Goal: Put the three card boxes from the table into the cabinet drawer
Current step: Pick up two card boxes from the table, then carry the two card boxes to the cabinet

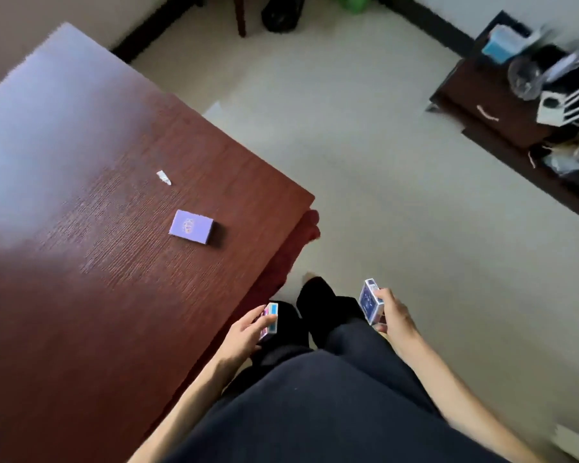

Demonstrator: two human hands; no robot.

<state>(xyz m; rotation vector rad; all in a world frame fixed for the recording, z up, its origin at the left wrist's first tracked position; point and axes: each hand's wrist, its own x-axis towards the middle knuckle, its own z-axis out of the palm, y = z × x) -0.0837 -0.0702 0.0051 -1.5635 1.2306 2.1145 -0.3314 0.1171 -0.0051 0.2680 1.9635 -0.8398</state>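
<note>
A purple card box (191,226) lies flat on the dark red wooden table (81,228), near its right edge. My left hand (244,332) holds a pink and blue card box (270,318) just past the table's near right edge, above my legs. My right hand (395,312) grips a dark blue card box (370,300) upright over the floor. The dark cabinet (495,105), whose drawer front has a pale handle (487,113), stands at the far right; the drawer looks closed.
A small white scrap (164,177) lies on the table beyond the purple box. The cabinet top carries a blue box (500,45), a glass (523,78) and other clutter. Pale floor (365,145) spreads between table and cabinet. A black bag (281,13) sits by the far wall.
</note>
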